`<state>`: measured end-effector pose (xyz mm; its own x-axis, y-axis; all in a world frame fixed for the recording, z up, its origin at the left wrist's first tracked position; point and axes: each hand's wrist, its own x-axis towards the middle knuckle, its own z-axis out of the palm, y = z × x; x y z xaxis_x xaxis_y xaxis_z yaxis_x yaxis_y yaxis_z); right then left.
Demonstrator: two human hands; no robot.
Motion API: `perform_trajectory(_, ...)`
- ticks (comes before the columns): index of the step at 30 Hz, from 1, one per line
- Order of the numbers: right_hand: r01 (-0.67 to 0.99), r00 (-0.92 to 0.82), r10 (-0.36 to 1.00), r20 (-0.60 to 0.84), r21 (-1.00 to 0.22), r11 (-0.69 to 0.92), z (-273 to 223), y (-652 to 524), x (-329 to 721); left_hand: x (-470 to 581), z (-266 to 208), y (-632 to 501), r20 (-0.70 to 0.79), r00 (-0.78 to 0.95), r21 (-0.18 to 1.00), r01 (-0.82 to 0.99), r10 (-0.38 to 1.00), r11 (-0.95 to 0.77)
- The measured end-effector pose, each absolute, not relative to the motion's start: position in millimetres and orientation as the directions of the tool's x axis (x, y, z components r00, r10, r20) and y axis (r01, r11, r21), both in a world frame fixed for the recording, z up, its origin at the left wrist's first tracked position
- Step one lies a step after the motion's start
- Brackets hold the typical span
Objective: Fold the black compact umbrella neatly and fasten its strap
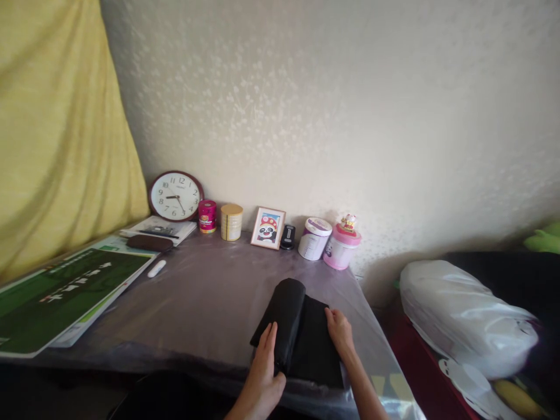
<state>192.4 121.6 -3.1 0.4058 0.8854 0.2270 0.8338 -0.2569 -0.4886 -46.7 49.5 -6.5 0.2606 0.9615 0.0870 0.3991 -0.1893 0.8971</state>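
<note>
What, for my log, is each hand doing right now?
Left hand: open, against the rolled part of the black material.
Right hand: closed, holding that material's right edge.

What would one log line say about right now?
left hand: on black roll | right hand: at edge of black flap | surface: table | behind: clock, panda picture

- Six o'clock: the bundle (290,315) is coloured black.
- Ten o'clock: the curtain (65,116) is coloured yellow.
- Eight o'clock: the sheet (83,298) is coloured green, lettered white.
- Twelve o'clock: the beige wall (280,105) is florally patterned.
</note>
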Motion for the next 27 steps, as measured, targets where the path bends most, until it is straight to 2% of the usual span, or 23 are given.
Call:
perform_trajectory(4,0.791,0.42,0.887,0.191,-0.557,-0.255,7.5,126.2,188.4,-41.7,-8.5,46.9,0.104,0.259,0.854,0.472,0.96,-0.22)
perform_trajectory(9,0.679,0.401,0.884,0.239,-0.726,-0.112,29.5,132.4,168.9,-37.8,-5.7,45.2,0.059,0.27,0.789,0.577,0.961,-0.211)
perform_trajectory(12,0.618,0.407,0.874,0.266,-0.785,-0.049,40.5,139.0,152.8,-35.4,-4.5,45.9,0.003,0.259,0.758,0.63,0.966,-0.171)
perform_trajectory(19,0.588,0.409,0.865,0.29,-0.809,-0.007,43.7,161.8,118.4,-29.7,-9.9,46.9,-0.032,0.239,0.707,0.691,0.97,-0.147)
perform_trajectory(24,0.589,0.413,0.873,0.259,-0.807,-0.039,34.4,175.4,99.8,-23.8,-21.6,47.8,-0.001,0.187,0.698,0.703,0.982,-0.134)
perform_trajectory(27,0.595,0.409,0.883,0.228,-0.801,-0.069,28.9,179.4,90.8,-26.6,-22.7,48.5,0.048,0.217,0.687,0.701,0.975,-0.189)
